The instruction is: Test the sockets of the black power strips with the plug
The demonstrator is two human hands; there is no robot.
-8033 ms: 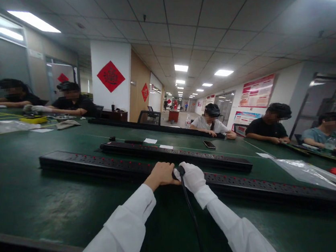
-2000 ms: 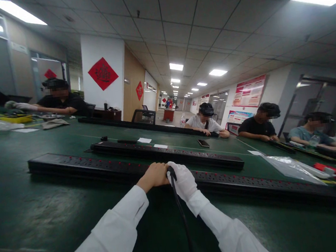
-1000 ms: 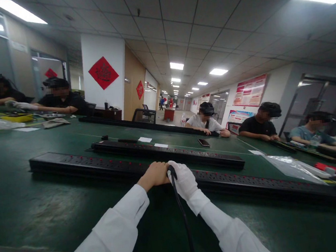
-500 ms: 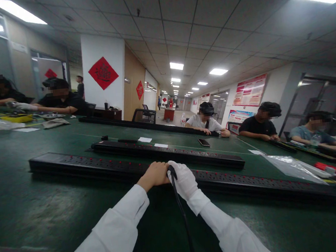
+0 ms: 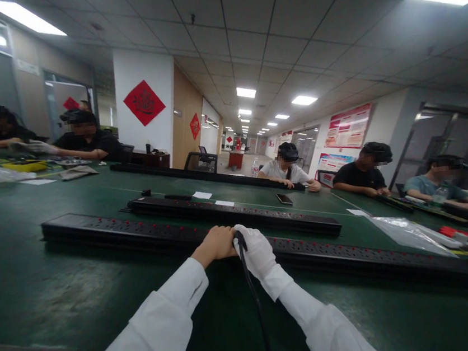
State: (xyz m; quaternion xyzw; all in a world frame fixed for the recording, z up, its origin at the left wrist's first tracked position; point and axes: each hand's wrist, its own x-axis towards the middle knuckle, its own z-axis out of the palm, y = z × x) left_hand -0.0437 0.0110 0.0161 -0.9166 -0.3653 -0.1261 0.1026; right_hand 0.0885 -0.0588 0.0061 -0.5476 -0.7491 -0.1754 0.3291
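Note:
A long black power strip [image 5: 113,228], dotted with red parts along its top, lies slantwise across the green table before me. My left hand [image 5: 217,242], bare, is closed over the middle of this strip, its fingertips hidden on the far side. Right beside it, my right hand [image 5: 256,250] in a white knit glove grips the black plug end [image 5: 240,239] of a power cord. From there the cord [image 5: 256,308] hangs down toward me between my forearms. The plug is over the strip; whether it sits in a socket is hidden by my hands.
Just behind lies a second black power strip [image 5: 230,213], with white paper slips [image 5: 202,195] and a phone [image 5: 284,199] beyond it. Clear plastic bags [image 5: 409,232] and red items [image 5: 456,233] are at the right. Several people sit around the table [image 5: 80,311].
Both hands keep the same place and grip on the strip and the plug. In the background, a standing person at the left has moved behind a seated co-worker.

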